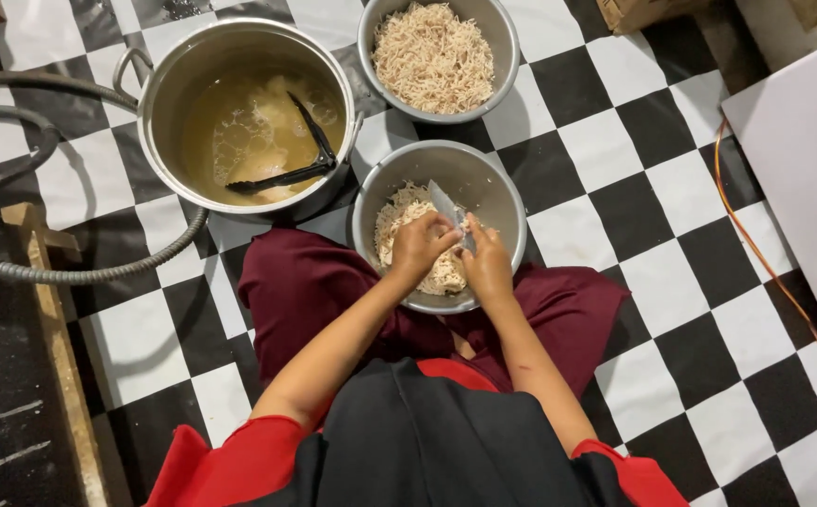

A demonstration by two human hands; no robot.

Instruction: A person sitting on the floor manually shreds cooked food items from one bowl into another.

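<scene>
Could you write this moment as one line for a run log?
left hand: on shredded food in near bowl | right hand: holds knife | pot with tongs | far bowl full

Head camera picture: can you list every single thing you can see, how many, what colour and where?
Bowl with shreds: one, silver, on the lap.
Full bowl: one, silver, pale shreds, top middle.
Pot: one, silver, yellowish broth, upper left.
Tongs: one, black, in the pot.
Hose: one, grey, left.
Cable: one, orange, right.
Floor: black-and-white checks.
Knife: one, silvery, held over the near bowl, mostly by the right hand.
Left hand, right hand: together over the shreds.
</scene>
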